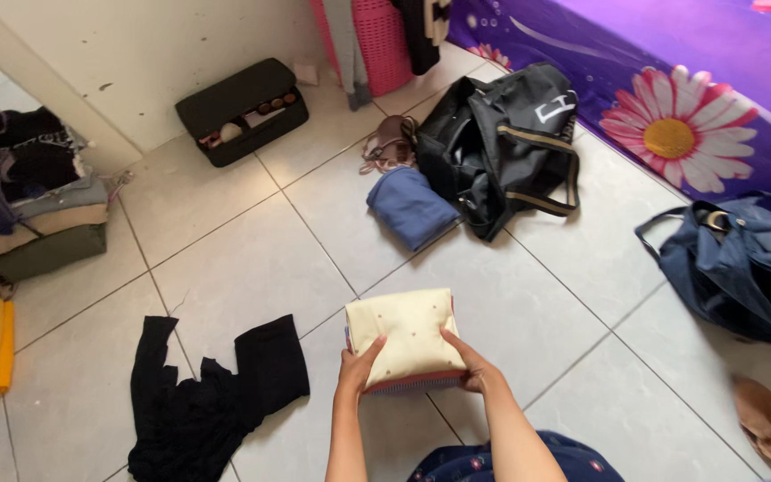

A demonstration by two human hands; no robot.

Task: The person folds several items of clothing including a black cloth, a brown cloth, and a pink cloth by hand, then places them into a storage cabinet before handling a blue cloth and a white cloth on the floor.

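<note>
Currently both hands grip one folded cream cloth [406, 337], dotted, with a reddish striped edge at its near side; it sits low over the tiled floor [243, 268], whether resting on the tiles or just above them cannot be told. Left hand [357, 366]: closed on the near-left corner, thumb on top, fingers under the fold. Right hand [475, 366]: closed on the near-right edge, thumb lying across the top face. Forearms enter from the bottom edge, above a dark patterned garment at the lap. Left of the cloth, just beside it: a black garment [207, 393] lying crumpled and spread flat on the tiles. Beyond the cloth, well apart: a folded blue cloth [412, 207], touching a black duffel bag [501, 147] with tan straps, unzipped and slumped. Right side: a navy bag [742, 268], near a bed with a purple flowered cover [671, 98]. Far left: a stack of folded clothes [37, 214] against the wall. By the wall, a black open case [243, 109] with small items inside; a pink basket [377, 40] stands further back.
</note>
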